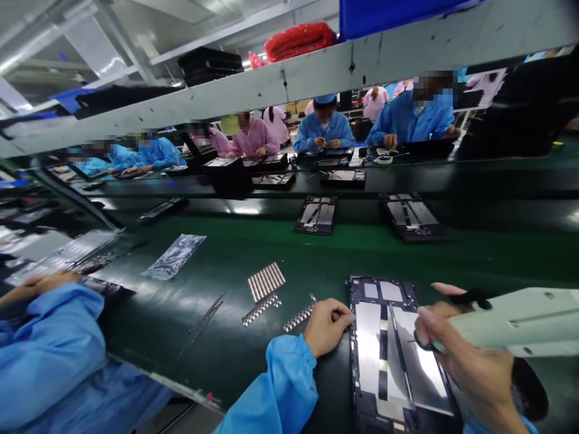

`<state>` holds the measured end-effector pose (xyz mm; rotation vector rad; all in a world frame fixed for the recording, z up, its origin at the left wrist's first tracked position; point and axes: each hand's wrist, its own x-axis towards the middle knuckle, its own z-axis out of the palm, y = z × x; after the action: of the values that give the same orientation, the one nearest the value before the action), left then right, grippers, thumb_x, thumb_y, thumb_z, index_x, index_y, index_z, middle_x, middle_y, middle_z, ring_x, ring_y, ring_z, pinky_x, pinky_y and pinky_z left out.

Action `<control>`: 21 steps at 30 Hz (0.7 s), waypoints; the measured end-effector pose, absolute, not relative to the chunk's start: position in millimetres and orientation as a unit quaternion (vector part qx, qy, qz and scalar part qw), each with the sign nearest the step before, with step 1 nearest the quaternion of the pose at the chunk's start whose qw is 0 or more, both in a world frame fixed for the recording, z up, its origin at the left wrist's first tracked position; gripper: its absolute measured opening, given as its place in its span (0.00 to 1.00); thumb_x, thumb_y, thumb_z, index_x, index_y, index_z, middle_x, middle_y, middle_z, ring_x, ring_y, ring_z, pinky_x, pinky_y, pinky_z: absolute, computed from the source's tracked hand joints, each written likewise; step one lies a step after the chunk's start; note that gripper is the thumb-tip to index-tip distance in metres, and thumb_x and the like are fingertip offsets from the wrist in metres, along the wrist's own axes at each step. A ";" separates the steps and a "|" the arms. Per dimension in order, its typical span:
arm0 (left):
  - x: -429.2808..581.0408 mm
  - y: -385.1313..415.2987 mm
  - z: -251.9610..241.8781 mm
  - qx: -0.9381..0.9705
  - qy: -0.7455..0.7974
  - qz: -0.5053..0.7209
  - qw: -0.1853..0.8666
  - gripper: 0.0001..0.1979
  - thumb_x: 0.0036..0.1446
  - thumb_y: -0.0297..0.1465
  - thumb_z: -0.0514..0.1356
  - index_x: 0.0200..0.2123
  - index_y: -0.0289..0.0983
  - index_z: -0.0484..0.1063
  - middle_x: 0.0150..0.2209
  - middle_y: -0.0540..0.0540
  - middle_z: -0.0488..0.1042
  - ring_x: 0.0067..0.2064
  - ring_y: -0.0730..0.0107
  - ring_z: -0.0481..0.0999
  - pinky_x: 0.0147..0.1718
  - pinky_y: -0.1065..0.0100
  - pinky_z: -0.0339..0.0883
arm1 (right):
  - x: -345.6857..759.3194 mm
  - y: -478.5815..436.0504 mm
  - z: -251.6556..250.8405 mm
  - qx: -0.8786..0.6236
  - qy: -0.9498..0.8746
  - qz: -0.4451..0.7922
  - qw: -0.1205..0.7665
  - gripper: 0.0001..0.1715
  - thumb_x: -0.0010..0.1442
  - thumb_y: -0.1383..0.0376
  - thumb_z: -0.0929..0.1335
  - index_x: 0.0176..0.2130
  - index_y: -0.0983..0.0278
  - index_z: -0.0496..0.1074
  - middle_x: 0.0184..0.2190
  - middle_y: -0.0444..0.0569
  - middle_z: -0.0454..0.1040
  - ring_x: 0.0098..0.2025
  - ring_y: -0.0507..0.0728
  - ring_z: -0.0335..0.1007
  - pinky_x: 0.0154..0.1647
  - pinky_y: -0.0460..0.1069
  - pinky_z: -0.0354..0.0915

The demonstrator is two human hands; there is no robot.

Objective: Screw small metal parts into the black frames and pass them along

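An opened tablet [375, 337] with a black frame and silver plates lies on the green bench in front of me. My left hand [328, 328] is closed, its thumb and fingertips together at the tablet's left edge. Wrapped around a pale green, gun-shaped hand tool [511, 322] with black parts, my right hand [474, 361] is over the tablet's right side. The tool's tip is hidden or too blurred to make out. Close to my left hand lie a strip of small metallic pieces [298, 317], a second such strip [261, 310] and a ridged sheet of strips [266, 282].
Thin metal tools like tweezers [205, 316] and a silvery plastic bag [176, 257] lie to the left. Two more opened tablets [316, 214] [414, 217] are farther back. A co-worker's blue sleeve [58, 337] is at left. A shelf beam [253, 81] crosses overhead; several people sit opposite.
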<state>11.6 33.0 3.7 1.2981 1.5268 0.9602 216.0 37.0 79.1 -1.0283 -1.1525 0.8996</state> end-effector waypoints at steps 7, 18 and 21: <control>13.9 49.6 9.1 0.589 0.613 0.353 0.391 0.03 0.49 0.28 0.64 0.29 0.35 0.78 0.28 0.48 0.77 0.30 0.70 0.73 0.31 0.71 0.65 | 171.2 52.2 69.0 -0.393 -0.574 0.441 0.568 0.12 0.56 0.60 0.72 0.37 0.62 0.68 0.15 0.38 0.67 0.18 0.52 0.64 0.26 0.50 0.65; 8.6 67.8 -1.6 0.499 0.609 0.334 0.518 0.12 0.40 0.23 0.66 0.32 0.33 0.74 0.23 0.54 0.72 0.23 0.75 0.72 0.23 0.75 0.69 | 128.8 69.9 55.8 -0.399 -0.581 0.462 0.538 0.23 0.51 0.60 0.73 0.45 0.64 0.66 0.15 0.37 0.67 0.16 0.53 0.64 0.23 0.51 0.66; 6.7 74.9 -4.9 0.475 0.606 0.321 0.552 0.12 0.41 0.24 0.67 0.32 0.33 0.72 0.21 0.54 0.71 0.20 0.75 0.72 0.16 0.75 0.67 | 128.6 72.7 50.3 -0.403 -0.586 0.454 0.537 0.23 0.52 0.61 0.73 0.45 0.64 0.66 0.16 0.37 0.68 0.17 0.53 0.65 0.27 0.52 0.69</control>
<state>6.7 74.9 -4.9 1.1226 1.4323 0.7588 128.6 72.7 50.3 -0.9597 -1.3945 1.0816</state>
